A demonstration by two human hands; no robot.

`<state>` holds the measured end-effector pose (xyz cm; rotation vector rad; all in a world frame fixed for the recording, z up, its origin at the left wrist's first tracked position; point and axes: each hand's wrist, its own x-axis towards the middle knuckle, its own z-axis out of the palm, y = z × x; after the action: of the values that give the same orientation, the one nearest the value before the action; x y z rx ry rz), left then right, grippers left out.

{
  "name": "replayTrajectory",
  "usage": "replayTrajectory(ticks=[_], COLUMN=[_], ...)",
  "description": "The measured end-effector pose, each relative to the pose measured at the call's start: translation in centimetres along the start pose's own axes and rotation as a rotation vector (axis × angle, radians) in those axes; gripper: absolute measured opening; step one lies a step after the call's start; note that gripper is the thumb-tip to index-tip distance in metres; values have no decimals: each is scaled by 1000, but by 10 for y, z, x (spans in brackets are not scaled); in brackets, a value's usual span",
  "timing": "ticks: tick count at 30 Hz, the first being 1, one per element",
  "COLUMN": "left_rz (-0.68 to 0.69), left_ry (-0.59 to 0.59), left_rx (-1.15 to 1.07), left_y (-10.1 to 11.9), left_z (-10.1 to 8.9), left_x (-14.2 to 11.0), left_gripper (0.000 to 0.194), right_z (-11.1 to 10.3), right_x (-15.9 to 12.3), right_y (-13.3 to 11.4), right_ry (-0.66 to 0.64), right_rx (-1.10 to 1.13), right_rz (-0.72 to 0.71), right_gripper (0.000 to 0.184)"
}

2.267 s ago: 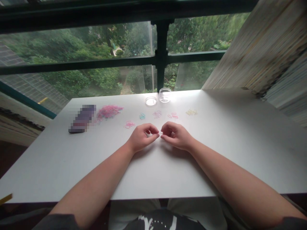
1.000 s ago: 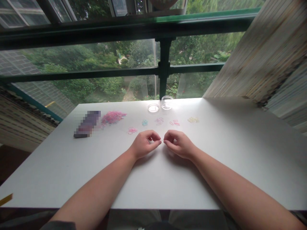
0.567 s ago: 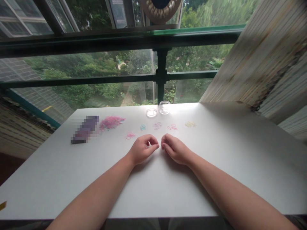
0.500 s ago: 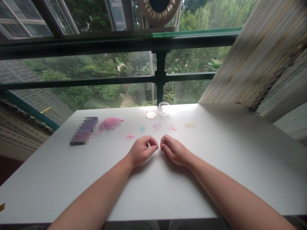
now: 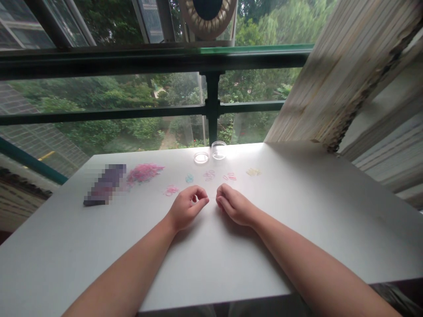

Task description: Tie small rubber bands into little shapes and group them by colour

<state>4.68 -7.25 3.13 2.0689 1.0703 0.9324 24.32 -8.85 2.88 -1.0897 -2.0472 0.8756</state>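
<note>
Over the middle of the white table [image 5: 211, 264], my left hand [image 5: 189, 207] has thumb and forefinger closed in a pinch; whatever may be between the tips is too small to see. My right hand [image 5: 234, 203] faces it a short gap away, its fingers curled in and their contents hidden. Just beyond the hands lie little groups of thin loops like small rubber bands: pink ones [image 5: 171, 190] on the left, blue ones [image 5: 189, 178], lilac ones [image 5: 209, 175], pinkish-red ones [image 5: 230, 176] and yellow ones [image 5: 253, 171] on the right.
A bigger heap of mostly pink loops [image 5: 144, 173] lies at the back left, beside a blurred-out dark purple item [image 5: 106, 184]. Near the back edge stand a clear round dish [image 5: 219, 151] and a shallow clear lid [image 5: 201, 158]. Behind are a green railing [image 5: 211, 83] and a curtain [image 5: 307, 97].
The gap between my two hands has widened a little. Both hands keep their closed shapes. The whole view has shifted, so the table things appear further left.
</note>
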Motion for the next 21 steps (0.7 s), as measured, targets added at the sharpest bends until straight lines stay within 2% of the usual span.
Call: replayTrajectory(ticks=[4, 6, 8, 11, 15, 21], left_rz=[-45, -68, -82, -85, -81, -73], left_ry=[-63, -93, -114, -139, -151, -151], left_rx=[-27, -40, -41, -24, -13, -12], left_y=[0, -1, -2, -3, -2, 1], left_z=[3, 3, 3, 3, 3, 1], left_x=[-1, -2, -3, -3, -3, -4], left_gripper=[10, 11, 12, 12, 10, 10], right_z=[-1, -9, -20, -38, -47, -45], right_x=[2, 4, 8, 11, 11, 9], right_y=[2, 8, 18, 33, 43, 37], right_ry=[22, 118, 275, 380, 248, 185], right_rx=[-68, -169, -288, -458, -580, -611], right_rz=[-30, -24, 13, 178, 374, 396], right_gripper=[6, 3, 9, 21, 21, 25])
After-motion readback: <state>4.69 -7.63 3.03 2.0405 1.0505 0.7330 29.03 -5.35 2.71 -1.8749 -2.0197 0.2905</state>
